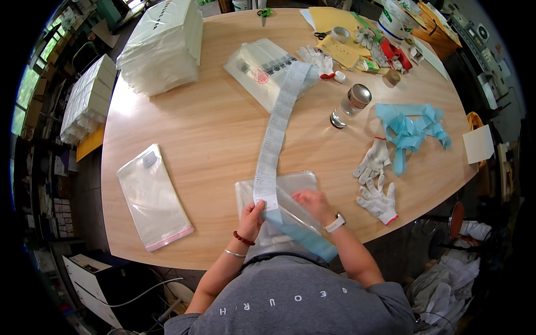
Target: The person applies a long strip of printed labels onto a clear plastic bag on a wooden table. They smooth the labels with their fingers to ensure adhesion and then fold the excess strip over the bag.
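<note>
At the lower centre of the frame, the left hand (251,220) pinches the near end of a white label strip (273,139) that runs up to the upper centre. The right hand (314,204), blurred with fingers partly curled, is just right of it at the clear plastic bags (304,180); whether it grips anything, I cannot tell.

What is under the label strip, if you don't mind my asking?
The label strip crosses a plastic pack at its far end, then the table, then a clear bag near the left hand. What the strip directly covers cannot be seen.
</note>
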`<move>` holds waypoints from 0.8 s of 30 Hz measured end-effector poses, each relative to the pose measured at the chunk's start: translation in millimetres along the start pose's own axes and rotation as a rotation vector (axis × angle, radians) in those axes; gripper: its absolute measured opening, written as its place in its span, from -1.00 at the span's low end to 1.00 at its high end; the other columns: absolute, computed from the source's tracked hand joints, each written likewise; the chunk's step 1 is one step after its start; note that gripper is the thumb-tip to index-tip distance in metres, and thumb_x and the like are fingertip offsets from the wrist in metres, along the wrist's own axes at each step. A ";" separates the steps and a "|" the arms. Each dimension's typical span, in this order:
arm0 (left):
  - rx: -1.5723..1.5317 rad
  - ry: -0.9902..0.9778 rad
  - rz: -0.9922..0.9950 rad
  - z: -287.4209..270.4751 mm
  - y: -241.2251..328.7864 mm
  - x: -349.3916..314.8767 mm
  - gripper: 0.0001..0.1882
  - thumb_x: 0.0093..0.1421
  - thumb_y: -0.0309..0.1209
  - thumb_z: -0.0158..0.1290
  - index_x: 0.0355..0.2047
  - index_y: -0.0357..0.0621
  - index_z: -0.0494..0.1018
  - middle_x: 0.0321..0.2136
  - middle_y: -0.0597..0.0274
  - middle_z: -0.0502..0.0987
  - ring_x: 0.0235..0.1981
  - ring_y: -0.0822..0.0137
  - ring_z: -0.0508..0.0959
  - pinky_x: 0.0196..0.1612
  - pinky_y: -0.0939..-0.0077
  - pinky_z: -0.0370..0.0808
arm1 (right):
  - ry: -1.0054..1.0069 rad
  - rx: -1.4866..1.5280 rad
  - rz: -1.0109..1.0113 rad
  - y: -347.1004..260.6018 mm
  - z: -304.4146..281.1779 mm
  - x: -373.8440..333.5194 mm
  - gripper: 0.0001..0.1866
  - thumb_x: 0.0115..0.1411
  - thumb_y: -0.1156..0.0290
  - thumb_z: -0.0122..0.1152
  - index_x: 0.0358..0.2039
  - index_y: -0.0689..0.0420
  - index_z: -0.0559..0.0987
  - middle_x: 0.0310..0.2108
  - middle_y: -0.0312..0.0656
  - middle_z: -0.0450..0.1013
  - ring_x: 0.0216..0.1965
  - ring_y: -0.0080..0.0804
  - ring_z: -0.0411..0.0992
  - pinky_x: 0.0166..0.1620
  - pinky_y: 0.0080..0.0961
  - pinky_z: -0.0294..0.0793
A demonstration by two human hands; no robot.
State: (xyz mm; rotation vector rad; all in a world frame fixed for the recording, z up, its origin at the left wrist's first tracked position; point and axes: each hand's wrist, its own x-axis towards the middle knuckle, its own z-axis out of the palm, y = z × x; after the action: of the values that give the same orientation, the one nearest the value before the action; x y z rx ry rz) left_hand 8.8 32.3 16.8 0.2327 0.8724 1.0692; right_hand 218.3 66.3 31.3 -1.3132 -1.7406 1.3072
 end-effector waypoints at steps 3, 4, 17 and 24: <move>0.023 -0.099 0.025 13.8 11.1 -2.3 -0.77 0.14 -0.34 -0.04 -0.25 -0.21 0.39 -0.36 0.23 0.49 -0.33 0.45 0.48 -0.27 0.59 0.43 | -0.351 0.142 0.085 0.2 23.0 -16.3 -0.80 0.13 0.32 0.02 -0.53 0.16 0.45 -0.48 -0.23 0.41 -0.45 -0.44 0.37 -0.31 -0.55 0.36; 0.125 -0.084 -0.007 8.0 6.4 1.9 -0.78 0.14 -0.35 -0.05 -0.25 -0.21 0.39 -0.35 0.23 0.49 -0.32 0.45 0.48 -0.26 0.59 0.42 | -0.292 0.337 0.114 11.4 31.8 -21.6 -0.81 0.13 0.30 0.01 -0.50 0.16 0.44 -0.48 -0.25 0.41 -0.46 -0.49 0.36 -0.33 -0.57 0.36; 0.312 -0.073 -0.175 -17.7 -20.5 35.0 -0.81 0.15 -0.34 -0.06 -0.32 -0.19 0.42 -0.38 0.32 0.49 -0.36 0.50 0.47 -0.29 0.61 0.40 | 0.141 -0.194 -0.205 -11.4 25.3 -16.1 -0.84 -0.03 0.47 0.17 -0.37 0.16 0.52 -0.48 -0.11 0.44 -0.48 -0.29 0.42 -0.38 -0.51 0.39; 0.073 0.032 -0.059 -13.5 -19.3 22.2 -0.80 0.15 -0.36 -0.06 -0.27 -0.21 0.39 -0.34 0.27 0.48 -0.31 0.44 0.48 -0.24 0.53 0.44 | 0.152 -0.411 -0.578 -38.0 27.0 -39.8 -0.86 -0.13 0.53 0.18 -0.47 0.05 0.55 -0.38 -0.22 0.42 -0.31 -0.18 0.36 -0.13 -0.29 0.30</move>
State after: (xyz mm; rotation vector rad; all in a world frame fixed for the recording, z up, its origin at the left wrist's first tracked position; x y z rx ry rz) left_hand 16.3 38.3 -14.2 0.2497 0.9427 0.9894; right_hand 194.7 18.4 61.5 -0.9583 -2.1304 0.5347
